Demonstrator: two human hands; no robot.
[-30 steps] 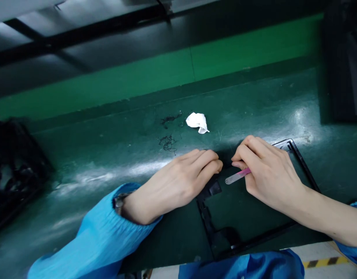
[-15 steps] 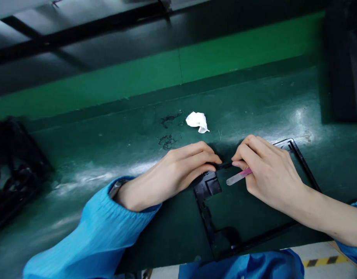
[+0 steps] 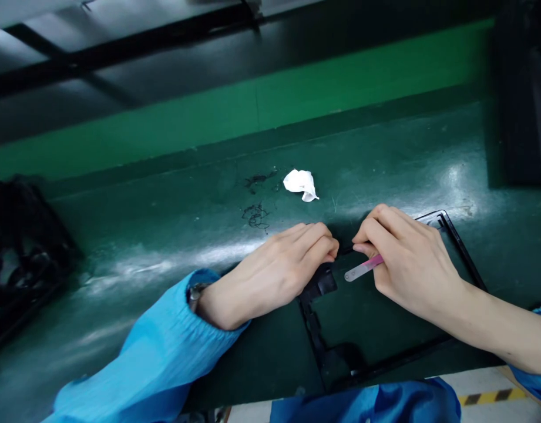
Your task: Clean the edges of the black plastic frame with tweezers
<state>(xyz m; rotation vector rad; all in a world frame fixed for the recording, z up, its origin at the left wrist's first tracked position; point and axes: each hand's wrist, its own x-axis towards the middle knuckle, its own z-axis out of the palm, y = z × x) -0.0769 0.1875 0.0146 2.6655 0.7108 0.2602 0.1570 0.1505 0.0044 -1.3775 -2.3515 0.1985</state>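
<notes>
A black plastic frame (image 3: 313, 329) with a wide open middle lies on the green worktable near its front edge. My left hand (image 3: 274, 273) is closed at the frame's upper left corner, its fingers curled and pressed onto the rim. On the upper side of the frame, just right of that, my right hand (image 3: 400, 252) pinches a slim tool with a pink and pale translucent handle (image 3: 362, 268). The handle's rounded end has a small hole and points left and down. Fingers hide the tool's other end, so I cannot tell what tip it has.
A crumpled white tissue (image 3: 300, 184) lies behind my hands. Left of it are thin black shavings (image 3: 255, 216). Dark plastic parts (image 3: 23, 252) are heaped at the far left. A black object (image 3: 521, 106) stands at the right rear. The green worktable (image 3: 133, 223) ends close to my body.
My left hand has shifted a little to the right and its fingers, stretched out before, are now curled in. My right hand and its tool have barely moved.
</notes>
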